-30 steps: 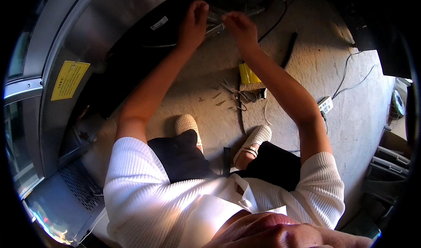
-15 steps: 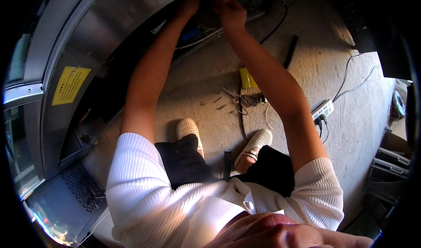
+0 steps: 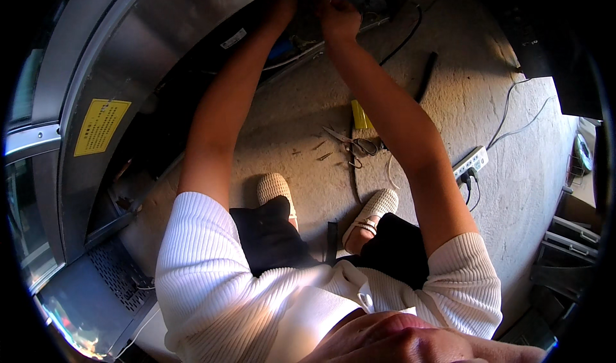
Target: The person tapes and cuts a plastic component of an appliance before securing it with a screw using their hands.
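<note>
Left hand (image 3: 292, 0) and right hand (image 3: 340, 20) extended side by side at the far edge, into the dark recess (image 3: 183, 97) of a steel-fronted cabinet (image 3: 173, 20). Right fingers seen curled, left ones lost in shadow; whether anything is gripped by either cannot be told. A pale cable (image 3: 301, 56) is seen just nearer than the hands, along the recess. Scissors (image 3: 346, 140) and a yellow piece (image 3: 361, 115) noted nearer, on the concrete floor (image 3: 308, 106); a white power strip (image 3: 473, 161) placed to the right, black plugs (image 3: 470, 174) inserted.
</note>
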{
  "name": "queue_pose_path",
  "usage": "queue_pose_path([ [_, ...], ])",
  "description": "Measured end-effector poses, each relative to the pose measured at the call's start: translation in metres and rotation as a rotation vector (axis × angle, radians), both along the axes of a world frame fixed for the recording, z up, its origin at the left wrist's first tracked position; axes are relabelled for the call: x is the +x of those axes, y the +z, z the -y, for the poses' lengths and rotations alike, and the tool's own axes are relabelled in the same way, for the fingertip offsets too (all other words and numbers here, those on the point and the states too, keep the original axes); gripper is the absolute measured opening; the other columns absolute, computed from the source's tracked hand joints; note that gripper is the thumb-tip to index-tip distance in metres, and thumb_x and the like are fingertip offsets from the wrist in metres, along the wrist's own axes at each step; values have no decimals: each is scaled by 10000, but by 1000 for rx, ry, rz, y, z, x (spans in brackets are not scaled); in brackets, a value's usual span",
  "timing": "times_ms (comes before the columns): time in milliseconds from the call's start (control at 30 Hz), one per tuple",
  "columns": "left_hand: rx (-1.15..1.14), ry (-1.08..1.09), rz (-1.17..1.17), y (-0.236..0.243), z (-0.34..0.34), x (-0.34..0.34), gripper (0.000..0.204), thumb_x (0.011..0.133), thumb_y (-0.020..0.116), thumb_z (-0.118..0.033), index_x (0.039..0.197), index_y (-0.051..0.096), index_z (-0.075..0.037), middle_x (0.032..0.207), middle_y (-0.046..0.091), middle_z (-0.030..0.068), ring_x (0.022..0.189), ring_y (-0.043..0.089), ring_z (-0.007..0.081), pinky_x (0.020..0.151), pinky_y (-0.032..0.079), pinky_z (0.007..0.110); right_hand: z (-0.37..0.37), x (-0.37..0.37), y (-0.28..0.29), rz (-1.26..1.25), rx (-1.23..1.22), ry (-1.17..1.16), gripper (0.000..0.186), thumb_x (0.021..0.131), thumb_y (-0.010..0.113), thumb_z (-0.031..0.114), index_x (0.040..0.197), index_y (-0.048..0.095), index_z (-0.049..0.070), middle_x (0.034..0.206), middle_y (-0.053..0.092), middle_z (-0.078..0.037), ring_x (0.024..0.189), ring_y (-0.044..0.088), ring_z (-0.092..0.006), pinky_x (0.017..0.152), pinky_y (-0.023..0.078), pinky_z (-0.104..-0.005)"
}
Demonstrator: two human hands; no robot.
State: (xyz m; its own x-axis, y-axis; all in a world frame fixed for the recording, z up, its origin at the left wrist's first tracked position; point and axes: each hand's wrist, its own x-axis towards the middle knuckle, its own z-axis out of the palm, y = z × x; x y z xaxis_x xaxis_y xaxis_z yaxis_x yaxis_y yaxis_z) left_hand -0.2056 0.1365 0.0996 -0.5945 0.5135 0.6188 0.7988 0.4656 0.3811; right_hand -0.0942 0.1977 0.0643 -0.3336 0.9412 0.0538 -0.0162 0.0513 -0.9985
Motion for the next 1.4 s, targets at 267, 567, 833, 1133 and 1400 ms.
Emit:
queue_pose_path([
  [267,36,-13,78,-7,-3,4,463,851,620,-445,1101,599,-56,1073,620,235,1014,548,451,890,403,520,2,1,0,-52,-42,-3,228,814,709,151,926,681,-46,796,683,-69,714,633,-135,665,505,-276],
  [567,73,1,-109,-12,6,-1,407,905,554,-378,1149,599,-55,1138,600,255,1082,532,465,947,396,524,7,9,11,21,-46,11,269,794,736,196,927,693,-34,806,690,-63,725,634,-134,674,503,-273],
  [833,118,-199,219,-8,45,19,352,983,503,-419,1223,578,-171,1051,652,62,877,634,196,717,494,339,6,10,9,-97,-116,30,189,826,705,145,912,687,-23,807,686,-52,707,618,-130,661,483,-269],
  [1133,429,-472,1334,8,67,39,380,970,564,-303,1322,552,-159,1195,609,-46,979,571,111,771,444,268,6,17,15,-126,-79,94,121,817,645,90,842,700,-14,814,696,-68,716,622,-136,690,483,-271],
  [1400,449,-436,1383,16,85,51,474,935,620,-307,1361,493,-144,1265,582,-13,1122,526,116,859,410,264,2,20,11,-199,-124,167,146,811,648,74,904,692,-29,870,708,-89,753,642,-144,702,496,-251],
])
